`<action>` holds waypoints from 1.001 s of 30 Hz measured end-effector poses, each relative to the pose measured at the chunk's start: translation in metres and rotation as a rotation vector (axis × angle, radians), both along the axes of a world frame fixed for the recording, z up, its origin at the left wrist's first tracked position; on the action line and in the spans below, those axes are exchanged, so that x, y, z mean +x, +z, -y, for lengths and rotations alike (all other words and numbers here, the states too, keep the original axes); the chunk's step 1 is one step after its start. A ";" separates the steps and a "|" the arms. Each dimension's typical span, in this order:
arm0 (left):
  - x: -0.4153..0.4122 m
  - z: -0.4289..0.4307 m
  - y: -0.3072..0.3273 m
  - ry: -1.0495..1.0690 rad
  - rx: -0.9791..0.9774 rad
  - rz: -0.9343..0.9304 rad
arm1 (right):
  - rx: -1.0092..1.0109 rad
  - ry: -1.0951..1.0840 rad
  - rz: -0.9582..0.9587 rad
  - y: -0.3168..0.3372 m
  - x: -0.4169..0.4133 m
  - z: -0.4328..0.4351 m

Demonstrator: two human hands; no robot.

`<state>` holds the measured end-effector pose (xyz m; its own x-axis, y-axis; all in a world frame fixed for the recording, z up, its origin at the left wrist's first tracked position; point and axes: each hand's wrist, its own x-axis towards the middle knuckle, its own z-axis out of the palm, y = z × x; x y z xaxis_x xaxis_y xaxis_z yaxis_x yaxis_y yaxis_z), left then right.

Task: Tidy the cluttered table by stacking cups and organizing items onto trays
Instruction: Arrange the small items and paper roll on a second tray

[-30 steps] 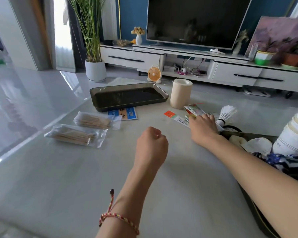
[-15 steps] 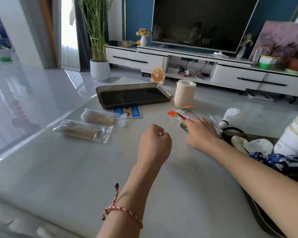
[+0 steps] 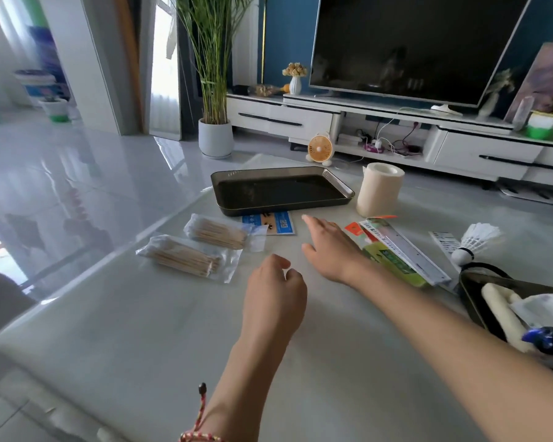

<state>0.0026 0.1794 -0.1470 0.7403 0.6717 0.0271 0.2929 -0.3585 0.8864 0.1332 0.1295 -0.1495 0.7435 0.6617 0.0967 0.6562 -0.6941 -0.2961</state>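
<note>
**Sorting stage.** Right hand, fingers straight and spread, holding nothing, hovers above the table between the flat packets and the blue card. It points toward the two swab packets. Left hand, fingers loosely curled, seems empty, though its palm faces away. The dark tray stands empty just beyond the card. Next move, probably: pinch a thin packet off the smooth top and carry it to that tray.
</note>
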 end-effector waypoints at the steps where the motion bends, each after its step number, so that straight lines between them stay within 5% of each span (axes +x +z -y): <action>1: -0.001 -0.006 -0.001 0.017 -0.004 0.001 | 0.016 0.011 -0.022 0.000 0.003 -0.017; 9: 0.000 -0.028 -0.012 0.082 -0.050 -0.011 | -0.090 0.022 0.096 -0.008 0.053 -0.098; 19: 0.002 -0.031 -0.006 0.093 -0.037 0.015 | -0.022 0.202 0.698 0.000 0.048 -0.085; 26: -0.014 -0.029 0.010 0.267 0.109 0.254 | -0.032 0.246 0.734 0.018 0.006 -0.065; 30: -0.030 -0.035 0.021 0.421 0.196 0.374 | -0.010 0.275 0.910 0.031 -0.045 -0.047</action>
